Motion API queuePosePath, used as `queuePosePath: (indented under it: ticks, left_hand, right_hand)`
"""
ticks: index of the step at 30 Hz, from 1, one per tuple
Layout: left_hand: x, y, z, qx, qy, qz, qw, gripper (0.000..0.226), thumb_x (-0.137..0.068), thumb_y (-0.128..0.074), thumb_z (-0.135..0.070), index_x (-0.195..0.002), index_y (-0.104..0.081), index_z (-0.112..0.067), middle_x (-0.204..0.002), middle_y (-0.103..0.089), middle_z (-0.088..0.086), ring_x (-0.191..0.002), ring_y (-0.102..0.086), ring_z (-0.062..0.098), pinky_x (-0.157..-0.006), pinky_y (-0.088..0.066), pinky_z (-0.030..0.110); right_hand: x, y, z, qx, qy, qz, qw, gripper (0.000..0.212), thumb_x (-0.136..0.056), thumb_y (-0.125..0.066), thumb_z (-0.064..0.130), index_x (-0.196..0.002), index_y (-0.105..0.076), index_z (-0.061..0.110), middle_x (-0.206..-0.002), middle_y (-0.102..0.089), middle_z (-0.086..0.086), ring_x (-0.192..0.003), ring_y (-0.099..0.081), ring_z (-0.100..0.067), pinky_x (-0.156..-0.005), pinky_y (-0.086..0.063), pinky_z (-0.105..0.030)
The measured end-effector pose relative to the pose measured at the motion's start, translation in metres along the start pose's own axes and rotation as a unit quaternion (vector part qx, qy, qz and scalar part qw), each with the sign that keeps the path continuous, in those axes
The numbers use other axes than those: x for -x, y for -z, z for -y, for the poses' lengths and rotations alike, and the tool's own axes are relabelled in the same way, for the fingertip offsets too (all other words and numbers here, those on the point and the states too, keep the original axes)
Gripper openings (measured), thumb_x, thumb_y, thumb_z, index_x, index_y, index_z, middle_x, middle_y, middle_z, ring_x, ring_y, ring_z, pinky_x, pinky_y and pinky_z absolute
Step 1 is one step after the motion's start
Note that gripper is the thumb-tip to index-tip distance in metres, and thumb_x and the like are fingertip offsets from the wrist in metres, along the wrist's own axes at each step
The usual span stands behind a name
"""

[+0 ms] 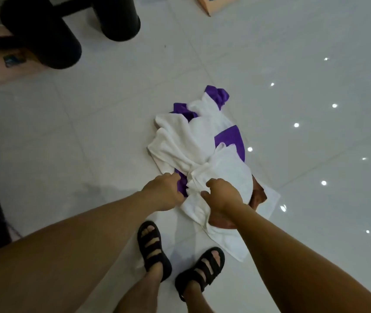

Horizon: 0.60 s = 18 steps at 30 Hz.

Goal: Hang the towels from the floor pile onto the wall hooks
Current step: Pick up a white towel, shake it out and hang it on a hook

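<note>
Two hands grip the towel pile at 6 o'clock, apparently the pickup step: left hand clutches purple cloth, right hand clutches white towel; next, lift one free.

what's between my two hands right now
In the head view, a fold of purple towel and bunched white towel lie between the left hand and right hand.
</note>
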<state>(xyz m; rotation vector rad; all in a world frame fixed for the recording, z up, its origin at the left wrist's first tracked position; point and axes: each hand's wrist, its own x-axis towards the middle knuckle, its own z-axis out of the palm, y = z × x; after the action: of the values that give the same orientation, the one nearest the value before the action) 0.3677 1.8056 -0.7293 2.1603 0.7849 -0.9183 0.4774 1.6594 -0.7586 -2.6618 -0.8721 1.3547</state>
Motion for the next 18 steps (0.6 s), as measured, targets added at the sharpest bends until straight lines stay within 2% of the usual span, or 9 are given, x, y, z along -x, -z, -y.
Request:
queuePosePath:
  ticks: [5, 9, 13, 16, 18]
  left_hand:
    - [-0.128, -0.050, 0.042, -0.025, -0.015, 0.000, 1.000, 0.049, -0.088, -0.051, -0.030, -0.133, -0.041, -0.014, -0.133, -0.046, 0.008, -0.115, -0.048, 0.027, -0.091, -0.045, 0.038]
    - [-0.200, -0.088, 0.067, -0.033, -0.023, -0.006, 0.999, 0.043, -0.088, -0.051, -0.028, -0.127, -0.045, -0.013, -0.128, -0.048, 0.008, -0.110, -0.050, 0.027, -0.086, -0.045, 0.037]
    - [-0.231, -0.114, 0.079, -0.024, -0.036, -0.008, 0.999, 0.036, -0.085, -0.053, -0.029, -0.118, -0.048, -0.016, -0.120, -0.050, 0.006, -0.104, -0.051, 0.025, -0.080, -0.043, 0.035]
    - [-0.226, -0.114, 0.079, -0.029, -0.038, -0.003, 0.999, 0.043, -0.086, -0.054, -0.030, -0.125, -0.046, -0.014, -0.123, -0.049, 0.007, -0.106, -0.051, 0.026, -0.083, -0.045, 0.037]
    - [-0.210, -0.103, 0.072, -0.026, -0.043, -0.007, 0.999, 0.041, -0.086, -0.054, -0.029, -0.124, -0.047, -0.014, -0.123, -0.050, 0.007, -0.105, -0.052, 0.025, -0.080, -0.044, 0.035]
  right_hand:
    - [-0.127, -0.082, -0.025, 0.031, -0.013, -0.063, 0.997, 0.039, -0.096, -0.050, 0.038, -0.126, -0.052, 0.013, -0.123, -0.053, -0.009, -0.111, -0.051, -0.027, -0.081, -0.042, -0.033]
    - [-0.190, -0.136, -0.045, 0.100, -0.026, -0.112, 0.988, 0.036, -0.093, -0.056, 0.030, -0.122, -0.048, 0.011, -0.123, -0.048, -0.009, -0.109, -0.048, -0.028, -0.077, -0.044, -0.035]
    - [-0.216, -0.163, -0.068, 0.138, -0.027, -0.120, 0.983, 0.024, -0.091, -0.048, 0.009, -0.115, -0.053, 0.006, -0.115, -0.056, -0.011, -0.106, -0.051, -0.028, -0.077, -0.044, -0.034]
    - [-0.207, -0.157, -0.071, 0.041, -0.017, -0.167, 0.985, 0.017, -0.094, -0.044, 0.013, -0.101, -0.059, 0.006, -0.101, -0.062, -0.010, -0.093, -0.055, -0.028, -0.075, -0.045, -0.036]
    - [-0.185, -0.141, -0.068, -0.120, -0.017, -0.201, 0.972, 0.016, -0.098, -0.044, 0.019, -0.094, -0.054, 0.007, -0.090, -0.059, -0.007, -0.081, -0.055, -0.024, -0.072, -0.045, -0.035]
